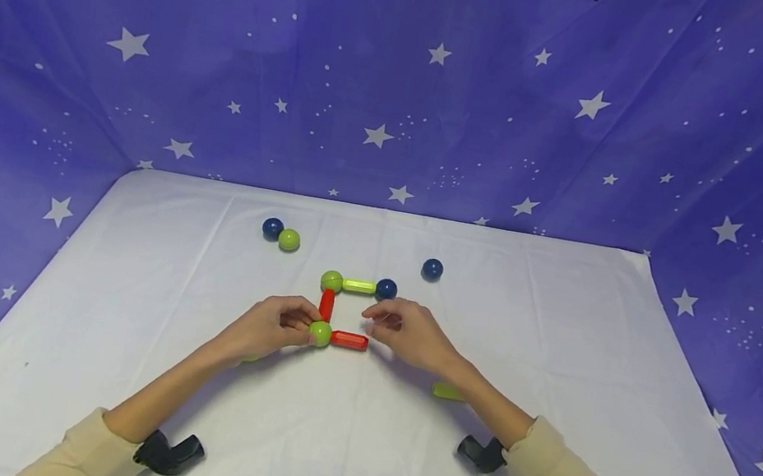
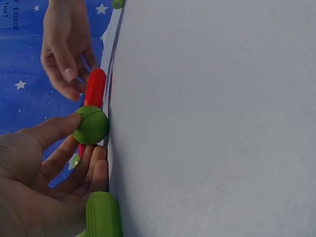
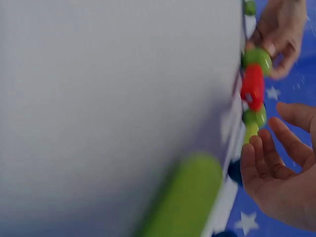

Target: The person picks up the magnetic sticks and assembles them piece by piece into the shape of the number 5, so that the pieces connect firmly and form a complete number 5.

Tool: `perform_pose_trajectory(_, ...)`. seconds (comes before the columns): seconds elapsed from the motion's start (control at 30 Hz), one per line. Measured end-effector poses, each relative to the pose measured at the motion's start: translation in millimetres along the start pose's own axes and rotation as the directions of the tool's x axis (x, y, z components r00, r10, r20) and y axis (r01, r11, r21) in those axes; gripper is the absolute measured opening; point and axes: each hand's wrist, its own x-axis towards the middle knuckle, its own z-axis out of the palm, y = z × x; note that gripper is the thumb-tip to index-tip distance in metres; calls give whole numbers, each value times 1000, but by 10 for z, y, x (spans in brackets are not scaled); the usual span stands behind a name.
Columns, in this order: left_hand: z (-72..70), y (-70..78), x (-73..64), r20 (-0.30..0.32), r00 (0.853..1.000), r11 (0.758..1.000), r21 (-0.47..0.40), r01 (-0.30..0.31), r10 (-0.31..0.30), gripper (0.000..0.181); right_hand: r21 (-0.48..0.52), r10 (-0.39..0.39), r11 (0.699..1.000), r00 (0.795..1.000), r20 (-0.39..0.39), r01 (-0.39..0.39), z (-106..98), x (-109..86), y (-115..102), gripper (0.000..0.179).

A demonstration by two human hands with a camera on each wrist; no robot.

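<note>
My left hand pinches a green ball between thumb and fingers, plainly seen in the left wrist view. From that ball a red rod points right with its far end free, and a second red rod runs back to another green ball. A lime rod links this rear ball to a blue ball, making a three-sided frame. My right hand holds nothing; its loosely bent fingers hover near the blue ball and the free red end.
Behind the frame, a blue ball and a green ball sit side by side. Another blue ball lies back right. One green rod is partly covered by the right forearm; another green rod lies by the left hand.
</note>
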Motion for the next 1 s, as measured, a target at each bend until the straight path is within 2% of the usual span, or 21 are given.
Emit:
perform_pose_trajectory(0.1,-1,-11,-2,-1,1000,1000,10,4,-4,22,-14,-15,1000,995,-94,14,-193,53,75,22)
perform_pose_trajectory(0.2,-4,-12,-9,-4,1000,1000,11,3,-3,22,-45,-16,999,977,-210,7,-391,133,195,21)
perform_pose_trajectory(0.3,-9,-12,-15,-4,1000,1000,12,-3,3,22,-82,-9,997,959,-282,-14,-559,214,349,24)
perform_pose_trajectory(0.4,-12,-6,-23,-6,1000,1000,9,-10,10,23,-60,51,996,957,-285,-70,-670,278,480,31)
perform_pose_trajectory(0.53,-8,1,-25,-5,1000,1000,-3,-14,14,23,17,158,987,958,-239,-159,-725,337,591,38)
perform_pose_trajectory(0.6,-6,4,-22,-4,1000,1000,-7,-15,15,23,38,187,982,957,-220,-183,-724,363,635,40)
perform_pose_trajectory(0.83,0,13,-18,-2,1000,1000,-9,-14,14,23,13,203,979,951,-231,-205,-706,403,717,35)
perform_pose_trajectory(1.0,1,9,-17,-7,1000,1000,-4,-6,6,23,6,192,980,950,-246,-197,-695,342,698,32)
